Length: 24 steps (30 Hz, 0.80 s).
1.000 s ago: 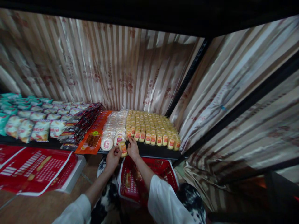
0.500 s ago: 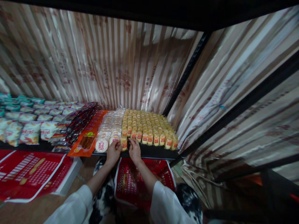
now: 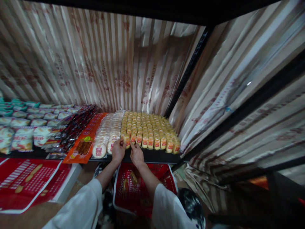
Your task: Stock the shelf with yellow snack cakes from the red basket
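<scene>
Striped curtain (image 3: 133,63) is backing shelf (image 3: 152,155) w/ yellow pkg rows (image 3: 151,127) standing. L hand (image 3: 118,152) is pinching front pkg (image 3: 126,140), R hand (image 3: 137,155) curling beside it, grip unclear; basket (image 3: 166,178) is holding a few pkgs (image 3: 133,177)

Wears loose white sleeves (image 3: 78,203) at bottom left and bottom centre of the frame, blotched black-and-white trousers (image 3: 192,205); has left hand (image 3: 118,151) and right hand (image 3: 137,155) bare.

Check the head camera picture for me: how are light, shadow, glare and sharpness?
In the head view, light is dim, and the upper frame is nearly black; a broad shadow crosses part of the curtain, with pale sheen on its folds; fine print on the yellow packs is too soft to read; the basket's inside is murky.
</scene>
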Tool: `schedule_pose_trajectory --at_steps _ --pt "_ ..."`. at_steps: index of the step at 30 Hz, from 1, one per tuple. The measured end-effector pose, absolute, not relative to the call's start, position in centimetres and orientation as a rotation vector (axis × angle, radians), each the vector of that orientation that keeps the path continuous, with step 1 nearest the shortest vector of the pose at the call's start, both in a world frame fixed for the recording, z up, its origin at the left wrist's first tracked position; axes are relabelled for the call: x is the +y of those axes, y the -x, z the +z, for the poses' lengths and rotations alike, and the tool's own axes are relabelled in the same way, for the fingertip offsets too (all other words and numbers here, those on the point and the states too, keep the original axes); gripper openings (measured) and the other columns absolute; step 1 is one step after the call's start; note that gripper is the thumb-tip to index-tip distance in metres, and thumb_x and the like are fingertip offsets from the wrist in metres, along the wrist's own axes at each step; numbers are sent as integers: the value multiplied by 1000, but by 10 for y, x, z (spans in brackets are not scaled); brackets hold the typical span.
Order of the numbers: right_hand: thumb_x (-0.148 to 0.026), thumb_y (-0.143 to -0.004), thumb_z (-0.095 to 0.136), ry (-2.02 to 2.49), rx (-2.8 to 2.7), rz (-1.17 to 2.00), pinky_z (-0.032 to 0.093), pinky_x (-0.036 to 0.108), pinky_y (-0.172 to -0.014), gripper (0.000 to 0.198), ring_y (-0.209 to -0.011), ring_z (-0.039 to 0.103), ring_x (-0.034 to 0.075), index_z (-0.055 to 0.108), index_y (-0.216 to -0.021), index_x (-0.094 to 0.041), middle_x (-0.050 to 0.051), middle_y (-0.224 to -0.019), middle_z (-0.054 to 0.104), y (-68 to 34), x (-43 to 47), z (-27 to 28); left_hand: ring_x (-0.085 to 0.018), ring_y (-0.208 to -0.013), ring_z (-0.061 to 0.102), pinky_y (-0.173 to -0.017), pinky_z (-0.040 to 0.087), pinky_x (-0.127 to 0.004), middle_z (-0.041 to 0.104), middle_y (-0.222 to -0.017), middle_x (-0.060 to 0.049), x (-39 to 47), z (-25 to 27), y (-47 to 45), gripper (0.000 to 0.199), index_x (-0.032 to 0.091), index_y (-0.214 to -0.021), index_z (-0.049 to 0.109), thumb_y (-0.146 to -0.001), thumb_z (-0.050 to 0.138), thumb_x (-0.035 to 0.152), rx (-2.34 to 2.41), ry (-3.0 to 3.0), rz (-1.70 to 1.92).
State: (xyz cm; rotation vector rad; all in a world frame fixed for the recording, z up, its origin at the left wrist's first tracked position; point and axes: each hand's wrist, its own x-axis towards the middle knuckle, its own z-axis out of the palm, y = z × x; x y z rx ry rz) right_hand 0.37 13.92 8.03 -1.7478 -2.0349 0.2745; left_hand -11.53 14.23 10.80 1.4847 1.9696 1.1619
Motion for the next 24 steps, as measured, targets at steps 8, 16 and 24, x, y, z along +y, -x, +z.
schedule_pose_trajectory --at_steps 8,16,24 --pt "-10 -82 39 1725 -1893 303 48 23 -77 49 -76 56 13 54 -127 -24 8 -98 55 -7 141 74 -19 -87 60 -74 45 -27 62 -94 -9 150 118 108 26 15 -105 60 -82 52 25 2066 -1611 1024" --pt "-11 -81 40 1698 -1958 267 46 24 -83 50 -88 57 15 52 -128 -22 9 -104 56 -7 140 70 -22 -98 58 -79 43 -30 59 -107 -13 159 120 101 29 14 -112 55 -86 44 22 2087 -1713 950" --pt "-12 -81 41 1709 -1938 268 45 26 -88 50 -96 57 17 50 -129 -22 9 -109 59 -5 138 70 -21 -96 58 -78 44 -29 60 -105 -9 159 114 99 27 17 -112 48 -86 45 20 2038 -1708 1015"
